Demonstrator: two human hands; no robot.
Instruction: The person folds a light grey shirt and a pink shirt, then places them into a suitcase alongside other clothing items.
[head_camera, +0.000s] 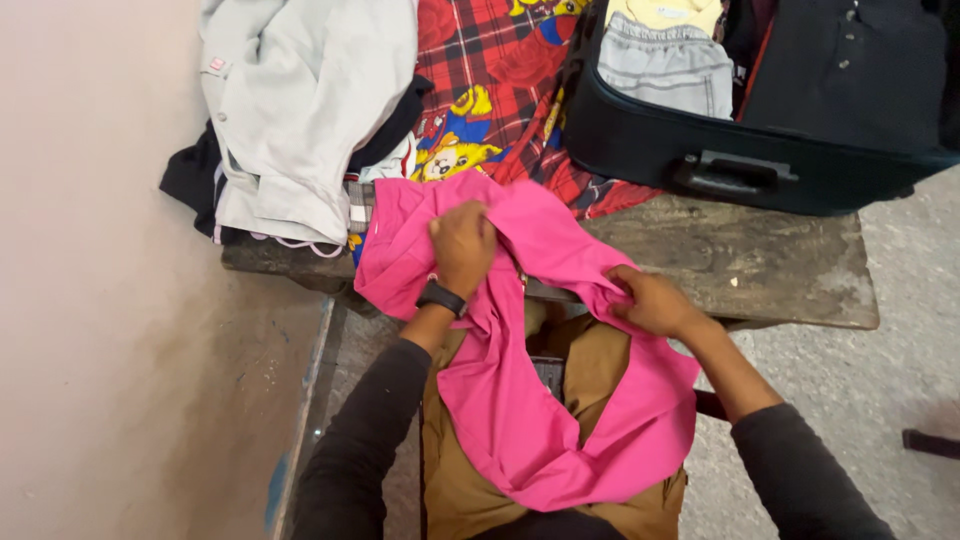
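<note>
Single head-worn view, looking steeply down from above the person's lap. Close range: forearms enter from 6 o'clock, tabletop (760, 270) crosses mid-frame, suitcase (700, 150) at 1 o'clock, wall at 9 o'clock. No second view to compare.

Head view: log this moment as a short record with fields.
left hand: left hand, a dark band at the wrist, grips the pink garment near its upper edge
right hand: right hand pinches a fold of the same garment
garment: draped from the wooden table down over the lap
on table: pale grey jacket, red checked cloth, open dark suitcase holding folded clothes
setting: pinkish wall at the left, concrete floor
</note>
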